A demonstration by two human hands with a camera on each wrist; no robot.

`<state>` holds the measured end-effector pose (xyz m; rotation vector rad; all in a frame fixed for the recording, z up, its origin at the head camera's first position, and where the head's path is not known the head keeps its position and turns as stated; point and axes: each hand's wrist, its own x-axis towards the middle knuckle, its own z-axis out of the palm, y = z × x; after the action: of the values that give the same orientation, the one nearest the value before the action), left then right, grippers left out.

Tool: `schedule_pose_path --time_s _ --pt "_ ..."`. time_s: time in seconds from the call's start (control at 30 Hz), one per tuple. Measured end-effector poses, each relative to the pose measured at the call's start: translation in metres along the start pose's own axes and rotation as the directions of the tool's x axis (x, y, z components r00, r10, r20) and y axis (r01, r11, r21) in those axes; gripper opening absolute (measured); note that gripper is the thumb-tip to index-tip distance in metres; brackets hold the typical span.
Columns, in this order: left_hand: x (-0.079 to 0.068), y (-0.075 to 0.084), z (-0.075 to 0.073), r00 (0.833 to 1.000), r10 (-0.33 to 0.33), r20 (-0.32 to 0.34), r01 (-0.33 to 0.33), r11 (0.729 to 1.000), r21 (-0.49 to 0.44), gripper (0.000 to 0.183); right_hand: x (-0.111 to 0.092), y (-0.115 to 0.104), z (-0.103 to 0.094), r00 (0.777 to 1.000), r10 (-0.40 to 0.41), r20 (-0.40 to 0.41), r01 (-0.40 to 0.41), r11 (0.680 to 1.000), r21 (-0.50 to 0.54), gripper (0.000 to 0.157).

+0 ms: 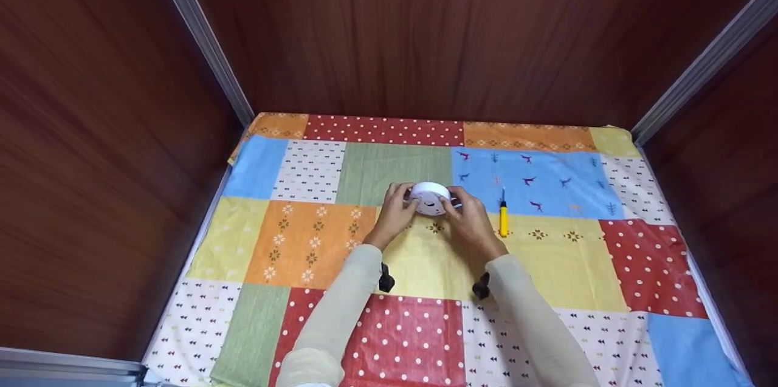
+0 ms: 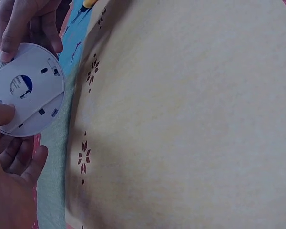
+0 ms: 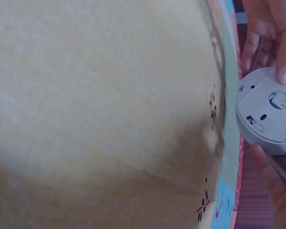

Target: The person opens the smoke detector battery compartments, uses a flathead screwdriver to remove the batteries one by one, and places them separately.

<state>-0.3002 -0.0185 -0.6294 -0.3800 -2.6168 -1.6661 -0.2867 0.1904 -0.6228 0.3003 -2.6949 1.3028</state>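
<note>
A round white smoke detector [image 1: 430, 200] is held between both hands, tilted so its flat back faces the person. My left hand [image 1: 396, 211] grips its left side, thumb on the back and fingers around the edge. From the right, my right hand [image 1: 468, 212] grips it the same way. In the left wrist view, the back of the detector [image 2: 40, 88] shows small slots and a round central opening with a printed label inside. The right wrist view catches the thick white side wall of the detector [image 3: 257, 131]. Much of its front is hidden.
A screwdriver [image 1: 503, 220] with a yellow handle lies to the right of the right hand, its shaft pointing away. Patchwork cloth [image 1: 322, 241] covers the table. Brown wood-grain panels [image 1: 413, 34] with metal corner posts [image 1: 206, 34] enclose the back and sides.
</note>
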Motion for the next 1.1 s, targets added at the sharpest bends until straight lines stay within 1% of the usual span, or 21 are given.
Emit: schedule_pose_path --time_s 0.1,0.27,0.5,0.6,0.67,0.73,0.9,1.1 --pt "-0.0006 -0.0005 0.0009 1.0 -0.008 0.015 0.008 1.0 -0.025 0.034 -0.0002 -0.0001 -0.0006 1.0 0.012 0.007 -0.012 1.0 0.001 0.037" --pt "-0.001 -0.001 0.0012 0.999 -0.017 0.043 0.018 1.0 -0.022 0.035 -0.0003 -0.0008 -0.0007 1.0 0.02 0.009 -0.02 1.0 -0.012 0.039" --pt "-0.0017 0.0001 -0.0009 0.998 0.006 0.07 -0.004 1.0 -0.022 0.049 0.0009 -0.0036 -0.0016 1.0 0.016 0.017 -0.015 1.0 -0.025 0.039" --pt "-0.0025 -0.0004 -0.0021 0.997 0.017 0.08 -0.015 0.999 -0.031 0.046 0.0019 -0.0042 -0.0019 1.0 0.013 0.018 -0.013 1.0 -0.018 0.036" --pt "-0.0026 -0.0005 -0.0028 0.997 0.017 0.08 -0.012 0.998 -0.06 0.043 0.0029 -0.0041 -0.0024 1.0 0.011 0.019 -0.011 1.0 -0.013 0.035" --pt "-0.003 -0.0011 -0.0033 0.997 0.007 0.075 -0.001 0.996 -0.09 0.039 0.0034 -0.004 -0.0029 1.0 0.015 0.025 -0.015 1.0 -0.001 0.034" --pt "-0.0051 -0.0028 -0.0031 0.997 -0.043 0.066 0.053 0.987 -0.153 0.034 0.0017 -0.0044 -0.0029 0.998 0.027 0.052 -0.029 0.998 0.05 0.034" --pt "-0.0078 -0.0043 -0.0016 0.994 -0.087 0.06 0.099 0.97 -0.222 0.032 -0.0027 -0.001 0.0011 0.995 0.035 0.09 -0.045 0.993 0.107 0.044"
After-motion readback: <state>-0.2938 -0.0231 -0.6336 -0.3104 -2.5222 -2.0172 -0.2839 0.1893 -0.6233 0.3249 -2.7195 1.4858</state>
